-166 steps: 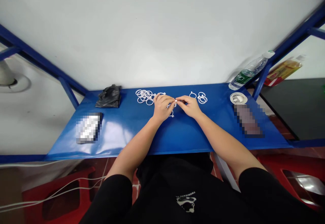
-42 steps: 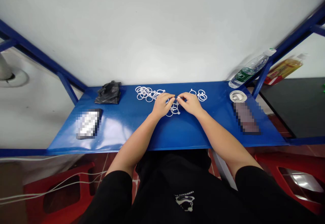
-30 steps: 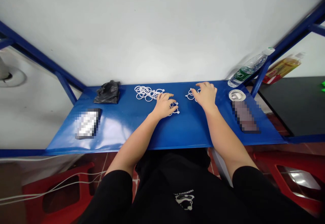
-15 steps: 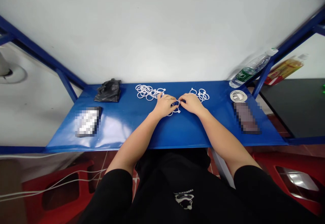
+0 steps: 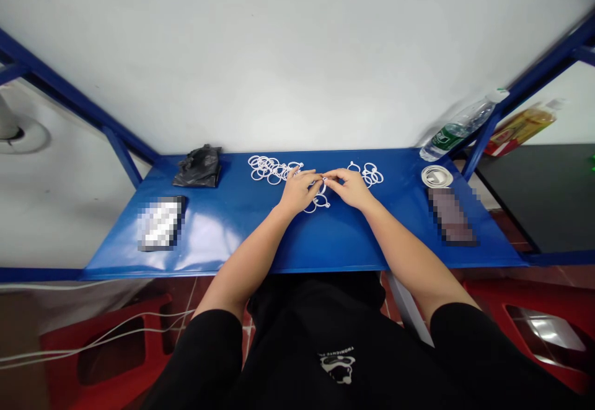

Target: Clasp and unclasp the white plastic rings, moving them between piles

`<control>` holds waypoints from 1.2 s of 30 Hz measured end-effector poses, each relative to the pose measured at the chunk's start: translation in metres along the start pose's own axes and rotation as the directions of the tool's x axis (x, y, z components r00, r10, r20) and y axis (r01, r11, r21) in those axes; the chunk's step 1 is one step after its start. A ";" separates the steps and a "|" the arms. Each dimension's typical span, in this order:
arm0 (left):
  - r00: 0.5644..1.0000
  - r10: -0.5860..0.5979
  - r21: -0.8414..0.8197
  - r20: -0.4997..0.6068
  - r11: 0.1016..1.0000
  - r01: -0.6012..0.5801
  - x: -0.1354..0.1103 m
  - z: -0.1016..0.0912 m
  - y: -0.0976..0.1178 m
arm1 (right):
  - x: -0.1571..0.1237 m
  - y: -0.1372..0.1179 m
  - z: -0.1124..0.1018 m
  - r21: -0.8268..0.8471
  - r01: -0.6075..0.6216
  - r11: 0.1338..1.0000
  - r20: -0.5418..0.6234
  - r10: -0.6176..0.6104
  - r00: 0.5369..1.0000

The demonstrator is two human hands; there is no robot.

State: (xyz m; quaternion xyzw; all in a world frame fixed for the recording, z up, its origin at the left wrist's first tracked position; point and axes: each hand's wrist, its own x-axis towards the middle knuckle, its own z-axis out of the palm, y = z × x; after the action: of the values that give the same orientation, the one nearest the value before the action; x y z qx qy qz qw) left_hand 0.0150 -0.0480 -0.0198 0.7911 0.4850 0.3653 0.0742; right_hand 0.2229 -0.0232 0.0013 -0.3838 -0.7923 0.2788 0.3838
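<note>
My left hand (image 5: 300, 191) and my right hand (image 5: 348, 186) meet over the blue tabletop (image 5: 344, 243), fingertips nearly touching. Both pinch one thin white ring (image 5: 324, 188) with a small knob on it; the fingers partly cover it. Just below them, more white rings (image 5: 321, 201) lie on the table, partly behind my left hand. A heap of similar white rings (image 5: 267, 168) spreads beyond my left hand. Several others form a smaller group of rings (image 5: 370, 174) to the right of my right hand.
A crumpled black plastic bag (image 5: 199, 167) and a blurred-out phone (image 5: 162, 223) lie at the left. On the right are a water bottle (image 5: 458, 128) leaning by the frame, a coiled white cable (image 5: 437, 176) and a second blurred-out phone (image 5: 452, 217). A white wall (image 5: 297, 57) stands behind.
The fingers of both hands have shifted slightly around the ring, and its knob now sits between the fingertips. The rings below show more. The heaps have not moved.
</note>
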 end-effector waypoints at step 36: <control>0.964 0.106 0.023 0.243 0.993 -0.115 -0.002 -0.013 -0.003 | 0.007 0.018 -0.061 -0.588 -0.260 0.766 -0.311 0.082 0.947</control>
State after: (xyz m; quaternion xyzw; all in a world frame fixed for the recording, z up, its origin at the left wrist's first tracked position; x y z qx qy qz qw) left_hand 0.0034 -0.0509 -0.0127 0.8568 0.4341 0.2609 0.0973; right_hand 0.2770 0.0014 0.0248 -0.5937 -0.7416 -0.0184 0.3116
